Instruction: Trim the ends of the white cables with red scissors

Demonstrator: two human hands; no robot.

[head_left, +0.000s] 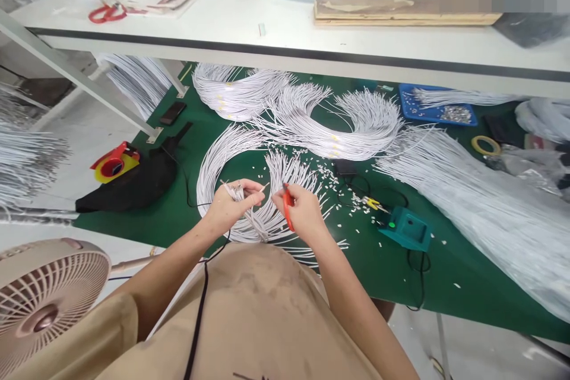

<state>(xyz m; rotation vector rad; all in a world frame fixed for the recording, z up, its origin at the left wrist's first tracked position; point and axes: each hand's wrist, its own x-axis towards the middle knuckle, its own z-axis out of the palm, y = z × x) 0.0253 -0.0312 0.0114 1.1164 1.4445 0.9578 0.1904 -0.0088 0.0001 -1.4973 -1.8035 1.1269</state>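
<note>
My left hand [231,205] is closed on the ends of some white wires, with one wire end pinched between thumb and finger. In my right hand [303,209] are red-handled pliers [288,208], their tip near that wire end. A coiled bundle of white wires [211,160] lies on the green table mat beneath and around both hands. Small white pieces [327,175] are scattered to the right of the coil.
Further wire bundles [338,139] lie behind and to the right. A teal device [407,228], a blue tray [439,111] and a tape dispenser [116,163] are on the mat. A white shelf [231,24] crosses above; a fan [48,309] stands at lower left.
</note>
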